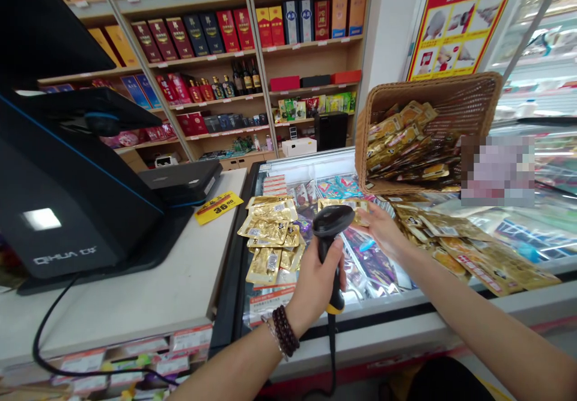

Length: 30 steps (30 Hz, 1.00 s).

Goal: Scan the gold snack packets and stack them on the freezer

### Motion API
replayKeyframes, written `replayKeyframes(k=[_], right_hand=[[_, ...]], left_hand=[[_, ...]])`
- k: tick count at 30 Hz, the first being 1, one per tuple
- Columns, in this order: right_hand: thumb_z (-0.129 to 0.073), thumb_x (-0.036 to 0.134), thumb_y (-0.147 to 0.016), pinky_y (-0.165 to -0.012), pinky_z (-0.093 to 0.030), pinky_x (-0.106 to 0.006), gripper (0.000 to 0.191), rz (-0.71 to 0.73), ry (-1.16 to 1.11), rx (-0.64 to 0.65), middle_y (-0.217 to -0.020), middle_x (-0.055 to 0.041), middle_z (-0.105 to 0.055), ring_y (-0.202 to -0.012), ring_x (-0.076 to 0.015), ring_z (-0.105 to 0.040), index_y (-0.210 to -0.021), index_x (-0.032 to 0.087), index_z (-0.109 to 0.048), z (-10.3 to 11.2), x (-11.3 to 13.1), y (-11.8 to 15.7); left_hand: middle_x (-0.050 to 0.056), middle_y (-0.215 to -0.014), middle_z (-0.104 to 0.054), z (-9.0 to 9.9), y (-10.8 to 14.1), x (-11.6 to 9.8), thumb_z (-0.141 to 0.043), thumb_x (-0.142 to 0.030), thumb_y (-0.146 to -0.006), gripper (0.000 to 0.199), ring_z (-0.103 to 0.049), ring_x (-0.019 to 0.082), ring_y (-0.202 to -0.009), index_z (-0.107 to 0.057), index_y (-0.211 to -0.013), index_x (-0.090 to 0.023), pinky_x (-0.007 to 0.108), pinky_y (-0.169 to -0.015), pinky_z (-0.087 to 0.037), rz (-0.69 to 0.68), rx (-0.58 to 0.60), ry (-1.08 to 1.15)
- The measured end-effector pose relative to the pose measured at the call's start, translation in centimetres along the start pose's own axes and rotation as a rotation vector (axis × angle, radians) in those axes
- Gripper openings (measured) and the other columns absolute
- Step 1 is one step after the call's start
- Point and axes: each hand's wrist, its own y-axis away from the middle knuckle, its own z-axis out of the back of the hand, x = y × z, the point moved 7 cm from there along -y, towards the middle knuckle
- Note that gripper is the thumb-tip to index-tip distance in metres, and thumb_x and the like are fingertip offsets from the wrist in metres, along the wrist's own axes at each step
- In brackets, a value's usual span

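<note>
My left hand (315, 281) is wrapped round the grip of a black barcode scanner (332, 223), whose cord hangs down over the counter's front edge. Beyond the scanner head, my right hand (381, 226) pinches a gold foil snack packet (345, 204), partly hidden by the scanner. To the left on the glass lies a heap of gold packets (268, 226), some with barcodes upward. Larger gold packets (469, 238) are spread right of my right hand. A wicker basket (451, 78) lies tipped toward me, with many gold packets (401, 139) inside.
A glass-topped display case (378, 269) runs across the front. At the left, a black checkout terminal (85, 196) stands on a white counter (180, 269) beside a yellow price tag (219, 207). Shelves of boxed bottles (193, 34) line the back. A pixelated patch covers part of the right side.
</note>
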Motion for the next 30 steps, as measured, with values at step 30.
replayKeyframes(k=[30], right_hand=[[-0.089,0.048,-0.073,-0.107,-0.060,-0.056,0.039,0.084,-0.108,0.006,-0.106,0.0001,-0.082,-0.110,-0.0268,-0.078,-0.105,0.032,-0.072,0.28,0.22,-0.73]], left_hand=[[-0.008,-0.064,-0.055,-0.07,0.19,-0.43,-0.071,-0.076,-0.082,0.057,-0.050,0.007,-0.042,-0.054,-0.094,-0.022,0.019,-0.041,-0.040,0.045,-0.022,-0.001]])
